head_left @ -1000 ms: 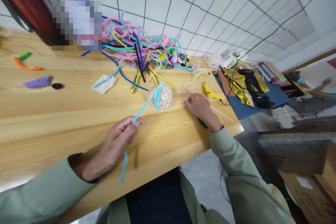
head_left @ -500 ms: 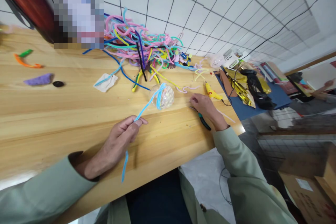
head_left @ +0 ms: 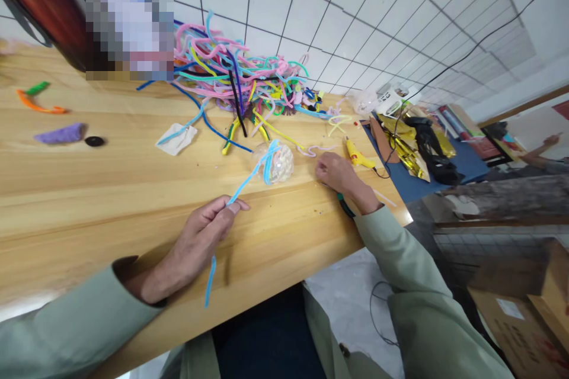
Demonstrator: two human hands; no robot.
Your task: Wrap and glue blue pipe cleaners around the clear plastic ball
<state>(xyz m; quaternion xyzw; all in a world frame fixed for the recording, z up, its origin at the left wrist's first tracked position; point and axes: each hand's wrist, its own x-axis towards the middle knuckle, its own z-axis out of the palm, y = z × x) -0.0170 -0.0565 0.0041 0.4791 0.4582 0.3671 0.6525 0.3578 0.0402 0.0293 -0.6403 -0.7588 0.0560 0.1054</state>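
Note:
My left hand (head_left: 207, 240) is closed on a light blue pipe cleaner (head_left: 243, 186), pinched between thumb and fingers. One end hangs down below the hand. The other runs up to a folded blue loop at a clear, rounded bundle (head_left: 283, 164) with whitish bits inside, resting on the table; whether the loop is fixed to it I cannot tell. To the right of the bundle my right hand (head_left: 336, 172) is low over the table with its fingers curled in. What they hold, if anything, is hidden. Pliers with dark green handles (head_left: 345, 206) lie partly under that wrist.
A heap of coloured pipe cleaners (head_left: 240, 74) lies against the tiled wall. Yellow-handled pliers (head_left: 230, 136), a yellow glue gun (head_left: 358, 154), a white paper piece (head_left: 176, 139), a purple cone (head_left: 61, 133) and a black disc (head_left: 95, 141) lie on the wooden table (head_left: 111, 189).
My right hand has shifted slightly left and away from me, its fingers more curled, and its wrist now covers more of the green-handled pliers. My left hand stays on the blue pipe cleaner.

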